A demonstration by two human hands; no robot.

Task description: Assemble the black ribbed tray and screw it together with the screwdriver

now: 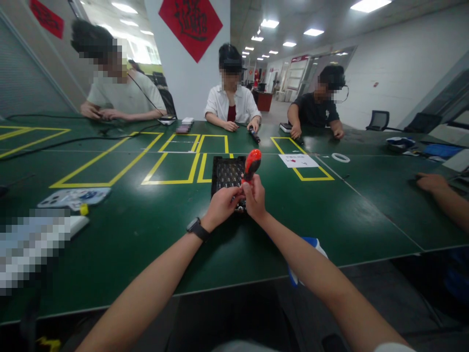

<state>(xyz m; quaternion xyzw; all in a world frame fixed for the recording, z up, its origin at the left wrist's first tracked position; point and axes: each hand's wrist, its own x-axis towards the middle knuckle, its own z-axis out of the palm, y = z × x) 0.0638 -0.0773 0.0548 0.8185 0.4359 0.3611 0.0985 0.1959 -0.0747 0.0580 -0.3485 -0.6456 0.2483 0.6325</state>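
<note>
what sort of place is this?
Likely an office space used for bench work or training: a green table with yellow outlines, office-style chairs and ceiling lights.

A single head camera gives 1 view, looking from the wearer's eye level forward and down over the counter (146, 215). The wearer's 2 forearms (157, 274) run in from the bottom, with the left hand (223, 204) and right hand (255, 196) close by, near mid-frame. Beyond, it faces 3 people (230, 107) across the counter, with ceiling lights (270, 23) along the top. The wide field bows the counter's near edge.
</note>
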